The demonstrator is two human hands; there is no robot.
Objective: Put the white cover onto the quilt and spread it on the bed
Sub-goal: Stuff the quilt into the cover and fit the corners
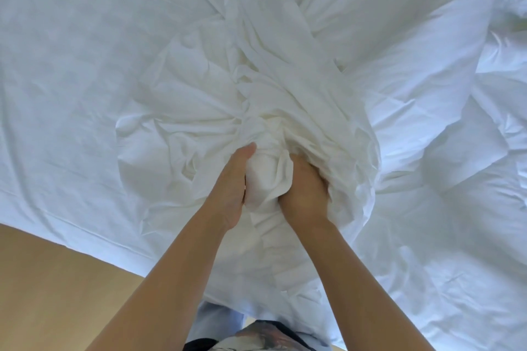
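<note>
Head view, looking down over my two bare forearms at a bed (71, 65) covered in white cloth. A strip of pale wooden floor (42, 265) shows at the lower left.

At the centre, both hands clamp a thick wad of the cover (256, 94) between them. This thin, cream-white fabric is gathered into tight folds that fan away from the grip toward the far side of the bed. My left hand (229, 191) wraps the wad from its left side, with the thumb lying up along the cloth. My right hand (303, 196) grips it from the right, its fingers curled and buried in the folds. I cannot tell whether a corner of the quilt is inside the wad.

The quilt (427, 94) lies on the bed to the right, puffy and rumpled. It touches the cover and partly lies under it.

I judge the cover to be light, limp and somewhat slippery. It holds no shape and will slide through a loose grasp, so a full-fist hold on bunched cloth suits it. The quilt looks soft, bulky and heavier, and likely to drag and sag. Corners and seamed edges seem the best places to hold, pinching both layers together through the cloth.
</note>
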